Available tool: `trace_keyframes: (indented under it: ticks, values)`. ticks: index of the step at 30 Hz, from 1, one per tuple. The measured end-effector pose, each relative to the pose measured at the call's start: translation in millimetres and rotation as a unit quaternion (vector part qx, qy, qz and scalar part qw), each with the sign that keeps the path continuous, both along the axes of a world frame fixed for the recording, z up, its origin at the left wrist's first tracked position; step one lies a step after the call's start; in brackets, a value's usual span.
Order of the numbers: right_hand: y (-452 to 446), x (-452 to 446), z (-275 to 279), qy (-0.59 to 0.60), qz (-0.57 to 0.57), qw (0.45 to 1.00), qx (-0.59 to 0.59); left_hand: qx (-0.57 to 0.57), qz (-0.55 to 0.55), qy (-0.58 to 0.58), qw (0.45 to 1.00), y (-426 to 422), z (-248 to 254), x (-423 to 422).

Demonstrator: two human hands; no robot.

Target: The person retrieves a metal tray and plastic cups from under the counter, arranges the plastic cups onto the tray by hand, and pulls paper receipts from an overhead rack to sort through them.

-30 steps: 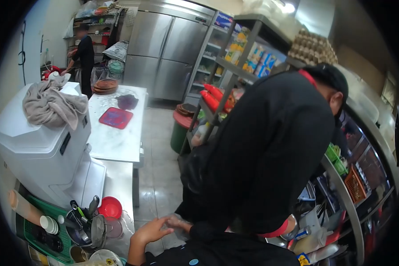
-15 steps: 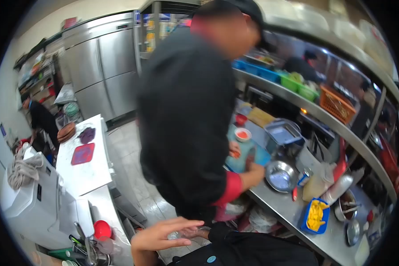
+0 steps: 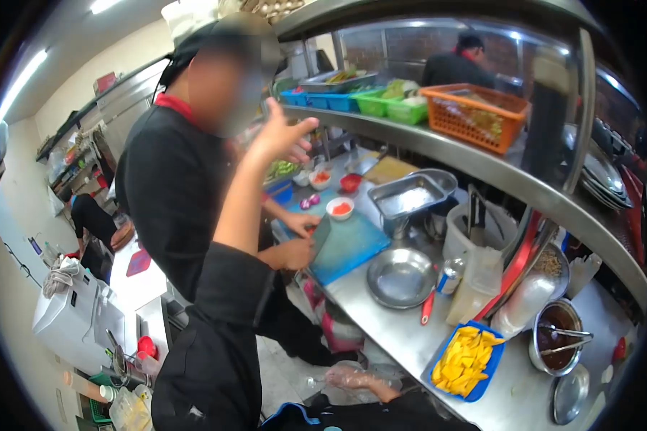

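Note:
My left hand (image 3: 284,136) is raised in front of the co-worker, bare and empty, its fingers spread. Low at the bottom centre, my right hand (image 3: 354,376) wears a clear plastic glove; its fingers look loosely stretched out, with nothing visible in them. Beside my raised arm, a co-worker in black (image 3: 172,187) bends over a blue cutting board (image 3: 349,248), holding a knife (image 3: 321,235). A white bowl of red pieces (image 3: 340,209) and purple onion pieces (image 3: 310,202) are at the board.
On the steel counter are a metal pan (image 3: 401,278), a blue tray of yellow pieces (image 3: 467,361) and a pot of dark sauce (image 3: 557,337). An orange basket (image 3: 474,115) sits on the shelf above. Another person (image 3: 95,226) stands at the far left.
The view has swung right toward the counter. My left hand has risen from low near my right hand to the co-worker's head height. The co-worker now appears farther left.

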State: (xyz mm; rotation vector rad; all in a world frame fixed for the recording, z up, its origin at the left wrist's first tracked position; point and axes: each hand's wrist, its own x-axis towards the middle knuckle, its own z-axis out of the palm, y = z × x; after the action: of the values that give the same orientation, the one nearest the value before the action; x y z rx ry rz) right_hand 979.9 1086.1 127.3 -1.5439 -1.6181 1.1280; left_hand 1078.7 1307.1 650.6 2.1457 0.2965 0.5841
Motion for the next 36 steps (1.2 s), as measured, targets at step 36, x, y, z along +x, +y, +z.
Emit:
trace_keyframes:
  ticks: [36]
  values:
    - [-144, 48, 254, 0.139, -0.456, 0.879, -0.026, -0.567, -0.379, -0.284, 0.674, -9, -80, -44]
